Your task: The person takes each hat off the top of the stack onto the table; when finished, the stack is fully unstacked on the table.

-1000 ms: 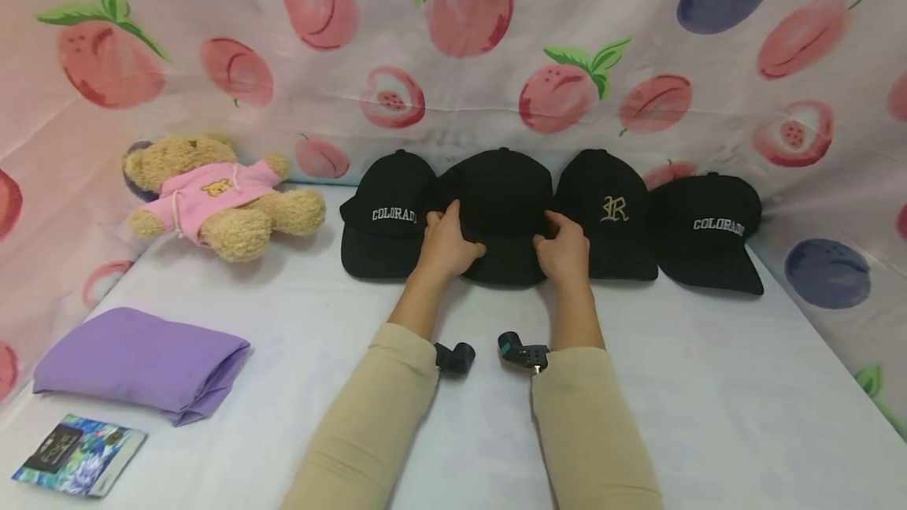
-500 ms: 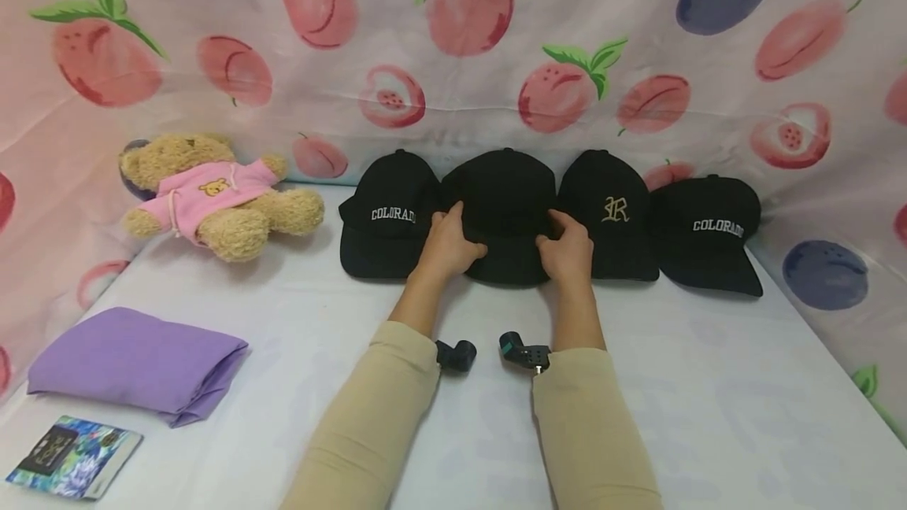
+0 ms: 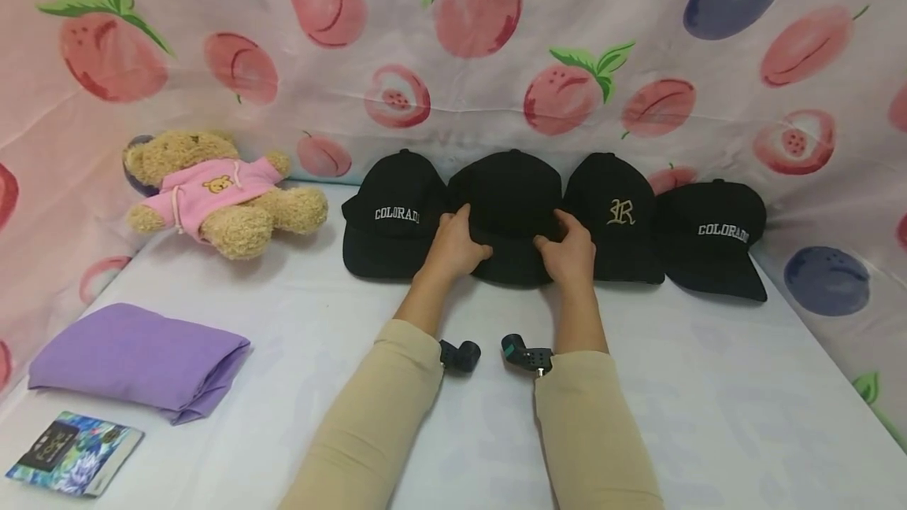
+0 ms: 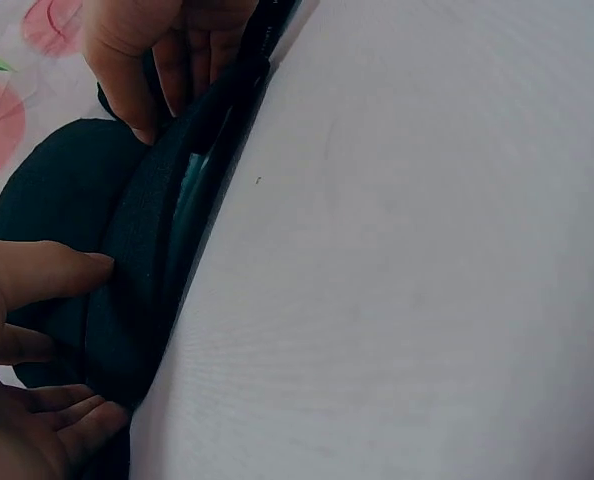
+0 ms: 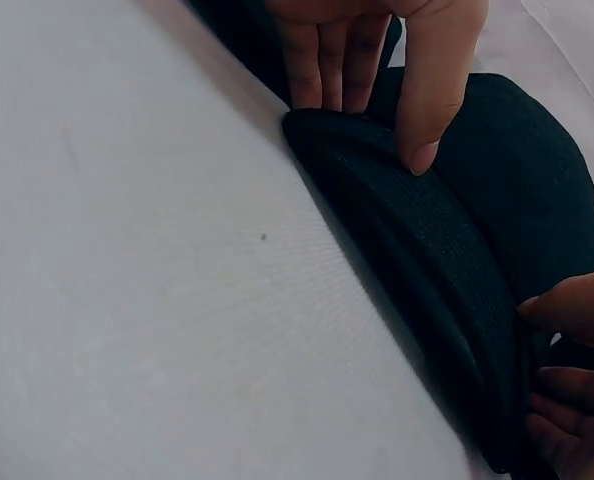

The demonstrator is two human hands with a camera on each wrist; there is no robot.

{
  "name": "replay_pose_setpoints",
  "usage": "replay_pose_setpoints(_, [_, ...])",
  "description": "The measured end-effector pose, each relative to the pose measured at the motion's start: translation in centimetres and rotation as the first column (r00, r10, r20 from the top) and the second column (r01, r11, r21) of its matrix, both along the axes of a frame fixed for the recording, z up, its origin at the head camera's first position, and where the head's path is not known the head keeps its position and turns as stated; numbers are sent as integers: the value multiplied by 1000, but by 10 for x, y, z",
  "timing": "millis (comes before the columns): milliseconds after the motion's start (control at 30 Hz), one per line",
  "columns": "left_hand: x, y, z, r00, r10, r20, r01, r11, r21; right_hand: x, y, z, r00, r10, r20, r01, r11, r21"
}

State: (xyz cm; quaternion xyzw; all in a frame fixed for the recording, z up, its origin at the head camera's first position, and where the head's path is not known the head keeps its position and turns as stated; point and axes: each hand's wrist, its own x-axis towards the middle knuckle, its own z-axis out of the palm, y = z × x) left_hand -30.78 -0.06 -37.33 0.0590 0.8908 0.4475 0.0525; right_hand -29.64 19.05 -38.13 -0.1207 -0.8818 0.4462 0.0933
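In the head view, a plain black cap (image 3: 510, 187) stands second from the left in a row of black caps against the back cloth. My left hand (image 3: 457, 246) grips the left side of its brim, thumb on top of the brim. On the right side, my right hand (image 3: 571, 249) holds the brim in the same way. Both wrist views show the curved brim (image 5: 397, 210) with fingers at its two ends. Beside the left hand is a cap with COLORADO lettering (image 3: 386, 234); a cap with a gold R (image 3: 612, 238) adjoins the right hand.
Another COLORADO cap (image 3: 708, 242) ends the row at right. A teddy bear (image 3: 220, 195) in a pink top lies at back left. Nearer on the white table (image 3: 708, 392) are a folded purple cloth (image 3: 135, 360) and a colourful floral packet (image 3: 74, 455). Fruit-print cloth (image 3: 283, 116) surrounds the back and sides.
The plain cap and both hands have shifted slightly to the right, towards the R cap. Both hands keep their grip on the brim.
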Motion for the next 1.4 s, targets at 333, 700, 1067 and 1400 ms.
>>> replay_pose_setpoints(333, [1, -2, 1, 1000, 19, 3, -19, 999, 34, -1, -5, 2, 995, -34, -93, 32, 999, -24])
replay_pose_setpoints(700, [7, -14, 4, 997, 62, -49, -52, 981, 187, 4, -17, 17, 967, -79, -242, 41, 986, -160])
replay_pose_setpoints(1067, [14, -36, 15, 990, 61, -131, -26, 967, 252, 3, -30, 26, 946, 22, -323, -94, 973, -210])
replay_pose_setpoints(1400, [21, -53, 23, 984, 110, -138, -60, 946, 320, 3, -47, 31, 914, 126, -385, -207, 963, -175])
